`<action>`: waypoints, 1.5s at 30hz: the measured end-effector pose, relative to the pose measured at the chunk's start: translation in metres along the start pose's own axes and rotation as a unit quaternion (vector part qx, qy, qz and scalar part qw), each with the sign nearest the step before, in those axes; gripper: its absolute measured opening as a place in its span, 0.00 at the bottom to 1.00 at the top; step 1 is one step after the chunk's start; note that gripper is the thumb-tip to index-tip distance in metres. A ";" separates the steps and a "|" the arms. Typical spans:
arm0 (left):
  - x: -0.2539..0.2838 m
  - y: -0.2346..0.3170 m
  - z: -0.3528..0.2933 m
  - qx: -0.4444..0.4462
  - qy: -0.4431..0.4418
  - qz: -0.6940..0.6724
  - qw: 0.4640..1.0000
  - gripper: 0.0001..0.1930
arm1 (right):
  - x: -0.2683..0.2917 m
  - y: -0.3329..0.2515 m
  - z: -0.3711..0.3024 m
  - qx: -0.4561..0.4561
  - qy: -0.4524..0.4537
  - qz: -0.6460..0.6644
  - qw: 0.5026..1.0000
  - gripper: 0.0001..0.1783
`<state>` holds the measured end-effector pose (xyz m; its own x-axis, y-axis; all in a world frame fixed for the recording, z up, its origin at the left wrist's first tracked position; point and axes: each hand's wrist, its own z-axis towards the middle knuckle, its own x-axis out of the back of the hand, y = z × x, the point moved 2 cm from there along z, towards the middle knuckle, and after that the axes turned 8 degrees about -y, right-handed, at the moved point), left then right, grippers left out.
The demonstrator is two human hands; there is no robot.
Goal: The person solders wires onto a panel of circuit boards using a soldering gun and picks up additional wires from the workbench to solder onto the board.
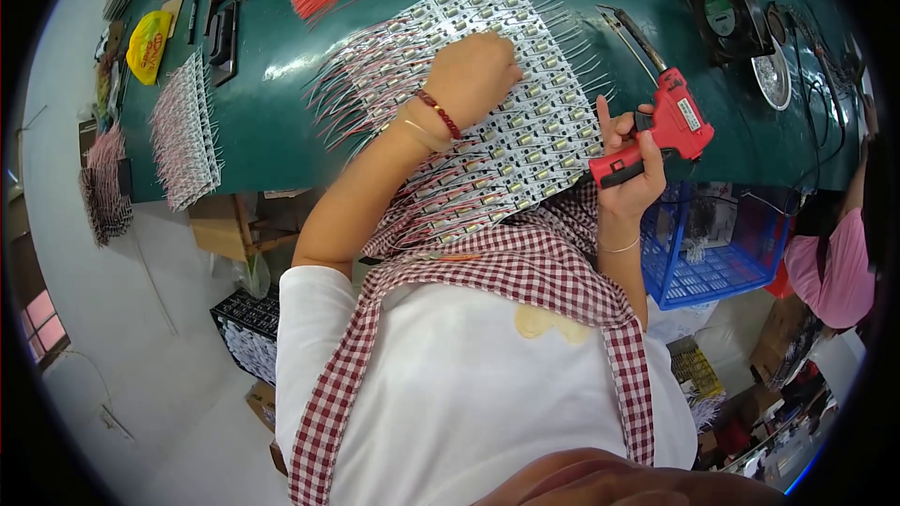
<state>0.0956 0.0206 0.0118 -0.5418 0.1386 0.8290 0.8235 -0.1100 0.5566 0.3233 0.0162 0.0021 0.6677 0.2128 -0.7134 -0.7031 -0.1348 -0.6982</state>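
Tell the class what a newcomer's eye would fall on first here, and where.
Probably the red soldering gun in the right hand, right of centre. Next comes the wired panel in the middle, under the left hand, then the yellow bag at upper left.

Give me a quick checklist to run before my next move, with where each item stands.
1. Red plastic pistol-shaped soldering gun held in right grip: ok.
2. Long metal tip clear of left grip: ok.
3. White rectangular circuit-board sheet fully on glossy green tabletop: not ok, near end overhangs.
4. Left grip pinching anything: cannot tell, contact hidden.
5. Tip hot: cannot tell.
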 end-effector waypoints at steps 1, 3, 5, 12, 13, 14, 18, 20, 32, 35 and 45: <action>0.003 0.000 -0.005 0.007 0.032 0.001 0.999 0.08 | 0.000 0.000 0.000 0.001 0.001 -0.001 1.000 0.17; 0.010 0.003 -0.020 0.036 0.078 0.018 0.996 0.08 | 0.001 -0.002 -0.001 0.003 0.007 -0.003 1.000 0.17; 0.011 -0.001 -0.042 0.074 0.108 0.030 0.991 0.08 | 0.001 -0.003 -0.001 0.000 0.011 -0.002 1.000 0.17; 0.014 -0.004 -0.073 0.178 0.107 0.172 0.963 0.06 | 0.005 -0.003 0.001 0.002 0.003 -0.021 1.000 0.17; 0.018 0.001 -0.065 0.140 0.107 0.149 0.973 0.06 | 0.005 -0.002 0.001 0.005 0.000 -0.021 1.000 0.17; 0.018 0.006 -0.055 0.101 0.108 0.126 0.981 0.06 | 0.006 -0.002 0.000 0.006 0.000 -0.022 1.000 0.17; -0.004 0.020 -0.017 -0.014 0.075 0.032 0.997 0.08 | 0.003 0.001 -0.001 0.003 0.001 -0.006 1.000 0.17; -0.011 0.015 -0.014 -0.024 0.069 0.029 0.997 0.08 | 0.001 0.001 0.000 0.000 0.002 0.000 1.000 0.17; 0.001 0.014 -0.083 0.185 0.116 0.164 0.962 0.07 | 0.007 -0.002 0.001 0.005 0.001 -0.017 1.000 0.18; 0.010 0.022 -0.067 0.115 0.119 0.146 0.975 0.06 | 0.005 0.000 0.001 0.007 0.006 -0.013 1.000 0.18; -0.018 0.035 -0.017 0.019 0.008 0.068 0.997 0.07 | 0.006 0.001 -0.001 0.011 0.006 -0.008 1.000 0.18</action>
<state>0.1313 -0.0029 0.0169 -0.4274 0.1084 0.8976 0.8950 -0.0896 0.4370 0.3263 0.0167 -0.0026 0.6816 0.2033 -0.7029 -0.6975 -0.1101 -0.7081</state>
